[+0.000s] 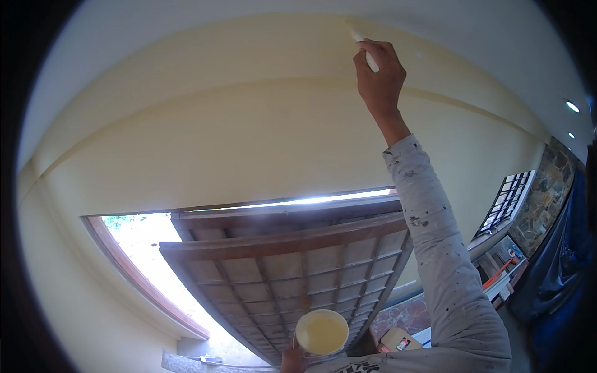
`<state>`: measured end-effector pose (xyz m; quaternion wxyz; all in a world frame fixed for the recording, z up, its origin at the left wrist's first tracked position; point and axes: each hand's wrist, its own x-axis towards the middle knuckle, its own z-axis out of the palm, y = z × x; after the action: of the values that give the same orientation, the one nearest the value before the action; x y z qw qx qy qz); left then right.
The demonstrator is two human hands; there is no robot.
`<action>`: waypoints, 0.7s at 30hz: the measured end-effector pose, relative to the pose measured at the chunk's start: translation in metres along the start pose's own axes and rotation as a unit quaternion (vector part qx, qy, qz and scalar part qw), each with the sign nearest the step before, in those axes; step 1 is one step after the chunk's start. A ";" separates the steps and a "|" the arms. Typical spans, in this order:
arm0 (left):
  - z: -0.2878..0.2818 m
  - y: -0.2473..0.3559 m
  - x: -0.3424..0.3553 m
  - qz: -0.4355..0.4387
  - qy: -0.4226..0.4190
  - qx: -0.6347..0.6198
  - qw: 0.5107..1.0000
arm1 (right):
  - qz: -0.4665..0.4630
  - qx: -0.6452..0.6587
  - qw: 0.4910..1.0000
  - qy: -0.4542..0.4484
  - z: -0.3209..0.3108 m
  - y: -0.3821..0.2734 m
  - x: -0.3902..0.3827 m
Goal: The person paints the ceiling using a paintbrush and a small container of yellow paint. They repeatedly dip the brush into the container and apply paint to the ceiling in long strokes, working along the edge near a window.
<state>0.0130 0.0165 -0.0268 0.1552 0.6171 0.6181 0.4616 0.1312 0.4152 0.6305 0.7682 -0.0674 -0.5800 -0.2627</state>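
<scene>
High up, my right hand (382, 78) is closed around a paintbrush (371, 61) with a white handle. Its bristle end points up and left, at the pale yellow band (267, 50) of wall just under the white ceiling (249, 7); whether the bristles touch is too blurred to tell. The light sleeve (438, 248) on that arm is spotted with dark paint. Low in the picture, my left hand (293, 360) grips the side of a round white bucket (322, 332) that holds pale yellow paint. Most of that hand's fingers are hidden behind the bucket.
Below me stands a large wooden grid-panelled door (286, 273), with a bright opening (143, 248) at left. To the right are a barred window (507, 202), a stone wall (553, 180), a dark blue sheet (559, 248) and a beige container (398, 340) on the floor.
</scene>
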 end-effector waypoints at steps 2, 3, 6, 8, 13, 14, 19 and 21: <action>0.002 -0.001 -0.001 0.002 -0.004 0.007 1.000 | 0.013 -0.003 1.000 0.007 -0.003 0.007 -0.001; 0.002 -0.002 -0.001 0.004 -0.006 0.010 1.000 | 0.014 -0.006 1.000 0.009 -0.004 0.009 0.000; 0.004 -0.004 -0.001 0.008 -0.012 0.019 1.000 | -0.005 -0.020 0.999 0.027 -0.006 0.016 0.002; 0.005 -0.006 -0.001 0.012 -0.014 0.025 1.000 | -0.009 -0.022 0.999 0.036 -0.008 0.019 0.000; 0.008 -0.011 -0.001 0.019 -0.022 0.038 0.999 | 0.031 -0.010 0.999 0.028 -0.018 0.028 0.001; 0.009 -0.012 -0.001 0.020 -0.024 0.043 0.999 | 0.032 -0.017 0.999 0.027 -0.020 0.029 0.001; 0.012 -0.017 -0.003 0.032 -0.034 0.066 0.997 | 0.036 -0.025 0.999 0.026 -0.029 0.038 0.001; 0.012 -0.014 0.000 0.028 -0.040 0.068 0.996 | 0.048 -0.027 0.998 0.025 -0.034 0.040 0.002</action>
<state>0.0132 0.0235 -0.0438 0.1246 0.6614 0.6236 0.3977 0.1797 0.4350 0.6293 0.7920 -0.1096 -0.5493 -0.2429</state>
